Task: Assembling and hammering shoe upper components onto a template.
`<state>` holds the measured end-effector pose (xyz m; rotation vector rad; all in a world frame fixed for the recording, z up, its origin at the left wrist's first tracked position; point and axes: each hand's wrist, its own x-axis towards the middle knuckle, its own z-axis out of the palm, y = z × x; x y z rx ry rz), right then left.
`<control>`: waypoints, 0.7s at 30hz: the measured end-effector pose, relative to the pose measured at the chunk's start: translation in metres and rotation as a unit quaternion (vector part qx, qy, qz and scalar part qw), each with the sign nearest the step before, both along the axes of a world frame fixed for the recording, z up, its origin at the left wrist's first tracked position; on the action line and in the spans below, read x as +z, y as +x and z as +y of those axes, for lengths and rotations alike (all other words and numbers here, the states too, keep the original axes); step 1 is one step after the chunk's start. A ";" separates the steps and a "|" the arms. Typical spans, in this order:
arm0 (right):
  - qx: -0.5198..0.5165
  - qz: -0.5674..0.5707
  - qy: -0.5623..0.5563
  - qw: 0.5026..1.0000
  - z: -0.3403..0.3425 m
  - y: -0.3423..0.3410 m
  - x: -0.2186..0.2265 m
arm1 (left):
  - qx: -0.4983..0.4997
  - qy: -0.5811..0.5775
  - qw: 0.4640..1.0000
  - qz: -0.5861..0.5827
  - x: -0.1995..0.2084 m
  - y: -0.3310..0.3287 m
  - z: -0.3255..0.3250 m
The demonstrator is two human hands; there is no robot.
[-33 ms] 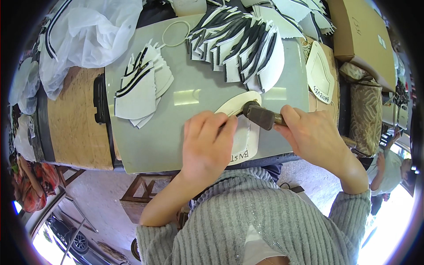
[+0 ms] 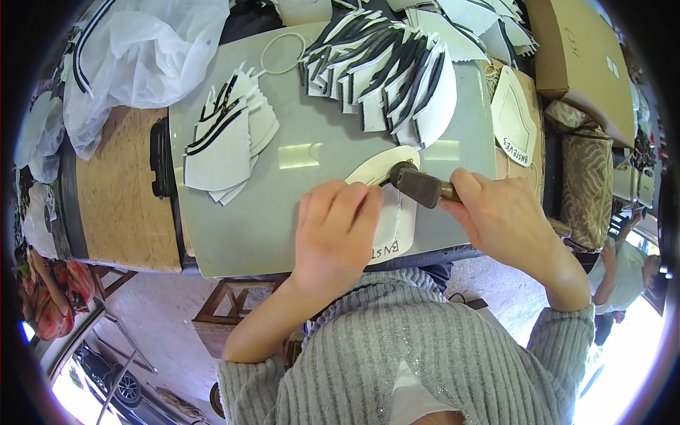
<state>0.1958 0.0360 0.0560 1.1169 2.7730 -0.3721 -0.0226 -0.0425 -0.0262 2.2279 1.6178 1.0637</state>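
Note:
My right hand (image 2: pixel 499 219) grips the short handle of a hammer (image 2: pixel 416 185). The dark hammer head rests against the upper part of a white shaped piece with a curved dark edge (image 2: pixel 397 216), which lies over a cream-coloured board template (image 2: pixel 389 161). My left hand (image 2: pixel 336 230) is closed, its bent fingers pressed on the left edge of that piece beside the hammer head. The fingertips are partly hidden. Beneath everything is a grey-green work board (image 2: pixel 234 234).
White pieces with black trim stand in a fanned row (image 2: pixel 382 78) beyond my hands; a smaller stack (image 2: pixel 227 142) lies left. Further out are a pale ring (image 2: pixel 282 54), another template (image 2: pixel 513 117), a clear plastic bag (image 2: pixel 149 57), a cardboard box (image 2: pixel 581 71) and a patterned bag (image 2: pixel 586 188).
My left hand has shifted very slightly to the right along the piece. The hammer and my right hand look almost unchanged.

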 end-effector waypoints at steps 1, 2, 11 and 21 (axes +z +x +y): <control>0.000 -0.001 0.001 1.000 0.000 0.000 0.000 | -0.004 0.018 0.999 0.038 -0.001 0.002 -0.001; -0.003 0.007 -0.003 1.000 0.000 0.000 -0.001 | -0.008 0.036 0.997 0.075 -0.001 0.003 -0.002; -0.041 0.019 -0.045 0.998 -0.005 -0.006 0.007 | -0.037 0.012 0.995 0.092 0.008 0.003 0.000; -0.036 -0.022 -0.054 0.998 -0.005 -0.005 0.011 | -0.033 0.019 0.995 0.094 0.005 0.002 0.000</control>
